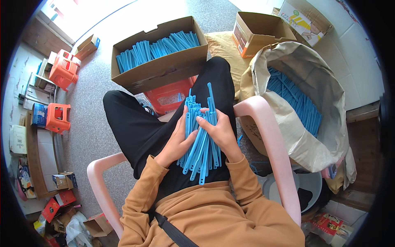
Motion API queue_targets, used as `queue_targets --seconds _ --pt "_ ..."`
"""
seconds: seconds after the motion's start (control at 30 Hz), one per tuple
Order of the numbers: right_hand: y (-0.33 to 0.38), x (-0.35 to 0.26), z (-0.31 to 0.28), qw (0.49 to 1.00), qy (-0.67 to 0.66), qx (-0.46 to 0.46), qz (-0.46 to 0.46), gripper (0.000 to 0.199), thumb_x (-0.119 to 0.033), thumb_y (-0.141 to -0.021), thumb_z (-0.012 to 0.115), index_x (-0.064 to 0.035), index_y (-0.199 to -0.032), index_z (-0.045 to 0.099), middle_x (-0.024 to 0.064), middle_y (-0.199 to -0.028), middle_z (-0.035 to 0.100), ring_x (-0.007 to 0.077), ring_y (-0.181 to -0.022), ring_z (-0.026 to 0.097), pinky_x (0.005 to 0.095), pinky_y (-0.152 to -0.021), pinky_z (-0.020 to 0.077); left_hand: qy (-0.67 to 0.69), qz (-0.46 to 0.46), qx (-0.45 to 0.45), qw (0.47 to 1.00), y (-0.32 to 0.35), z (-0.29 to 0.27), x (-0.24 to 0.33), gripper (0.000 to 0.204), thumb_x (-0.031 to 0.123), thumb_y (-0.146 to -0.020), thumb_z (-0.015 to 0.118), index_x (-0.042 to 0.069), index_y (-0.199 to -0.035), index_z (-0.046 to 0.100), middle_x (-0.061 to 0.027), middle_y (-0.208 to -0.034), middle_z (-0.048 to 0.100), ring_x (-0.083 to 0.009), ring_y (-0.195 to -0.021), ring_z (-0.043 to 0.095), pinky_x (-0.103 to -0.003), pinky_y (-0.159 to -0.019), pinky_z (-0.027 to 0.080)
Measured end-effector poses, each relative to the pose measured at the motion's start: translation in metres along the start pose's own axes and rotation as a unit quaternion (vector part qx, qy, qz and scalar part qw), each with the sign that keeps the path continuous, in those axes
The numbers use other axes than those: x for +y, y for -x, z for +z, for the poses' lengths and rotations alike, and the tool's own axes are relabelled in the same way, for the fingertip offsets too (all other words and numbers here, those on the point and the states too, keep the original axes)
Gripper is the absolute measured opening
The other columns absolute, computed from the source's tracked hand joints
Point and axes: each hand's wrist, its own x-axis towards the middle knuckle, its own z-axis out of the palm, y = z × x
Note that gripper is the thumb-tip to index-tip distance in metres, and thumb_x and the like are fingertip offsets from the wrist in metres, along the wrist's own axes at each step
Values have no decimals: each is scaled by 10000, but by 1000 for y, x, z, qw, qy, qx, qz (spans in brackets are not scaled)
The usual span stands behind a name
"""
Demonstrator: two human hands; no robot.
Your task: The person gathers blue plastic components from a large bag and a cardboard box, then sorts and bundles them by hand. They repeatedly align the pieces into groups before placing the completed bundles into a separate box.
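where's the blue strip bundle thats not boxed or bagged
Near the centre of the head view, the bundle is held between the left hand and right hand, over the black trousers.

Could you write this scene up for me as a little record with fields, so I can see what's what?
Left hand: grips the left side of a bundle of blue strips
Right hand: grips its right side, thumb over the strips
Bundle: held over the lap, ends uneven, a few sticking out beyond the rest
Ahead: open cardboard box of similar strips, apparently resting on a red stool
Right side: open pale sack with more strips
Seat: pink armchair
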Motion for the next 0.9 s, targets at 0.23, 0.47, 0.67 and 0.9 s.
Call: queue_targets --seconds 0.23,0.47,0.67,0.9 --pt "7 -5 -1 999 -31 -7 -20 303 -131 -753 648 43 -989 574 67 -853 601 70 -743 548 197 -673 451 -22 -2 -5 1000 -2 0 10 628 208 -863 456 -2 -1359 133 -196 -1392 190 -310 -1286 221 -350 -1040 194" --pt "11 -8 1 998 -49 2 -45 297 -124 -745 650 32 -988 580 72 -855 607 75 -738 557 198 -671 452 12 -25 -9 1000 -2 0 6 637 230 -856 479 25 -1362 150 -195 -1392 193 -311 -1287 222 -372 -1037 206" --pt "11 -7 1 999 -40 -3 -20 238 -118 -747 641 12 -939 588 52 -831 599 66 -724 545 193 -665 445 7 -15 0 1000 -2 2 7 663 215 -829 520 47 -1363 164 -199 -1375 222 -328 -1275 243 -391 -1025 236" --pt "10 -3 3 999 19 -10 -43 337 -135 -755 638 -4 -1043 522 63 -915 570 76 -778 530 212 -701 443 10 -2 9 1000 -2 3 3 644 138 -814 514 27 -1354 181 -193 -1370 240 -317 -1277 243 -380 -1029 228"
